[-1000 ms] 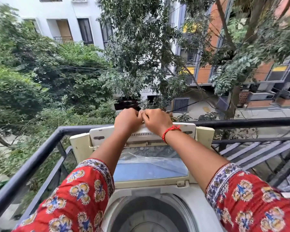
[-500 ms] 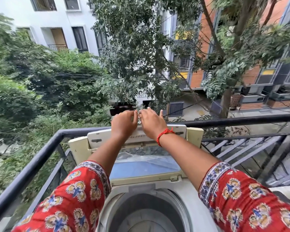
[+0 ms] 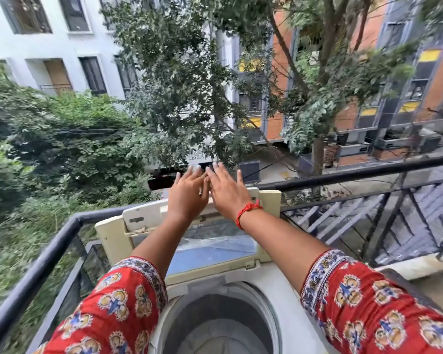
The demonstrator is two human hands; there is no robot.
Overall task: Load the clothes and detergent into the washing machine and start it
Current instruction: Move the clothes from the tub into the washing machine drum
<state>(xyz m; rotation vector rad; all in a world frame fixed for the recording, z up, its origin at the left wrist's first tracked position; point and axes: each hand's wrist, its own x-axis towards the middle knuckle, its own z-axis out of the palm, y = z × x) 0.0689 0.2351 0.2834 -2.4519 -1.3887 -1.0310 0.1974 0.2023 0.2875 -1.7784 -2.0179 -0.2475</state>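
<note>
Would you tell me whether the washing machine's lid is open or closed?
Open: the lid stands raised behind the exposed drum.

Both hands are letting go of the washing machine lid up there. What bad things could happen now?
The raised lid stands folded against the balcony railing, and the left hand and right hand are open at its top edge, fingers straight. If it isn't balanced, it might drop shut over the open drum. Also, the railing is right behind the machine, so anything placed on top could slip over.
</note>
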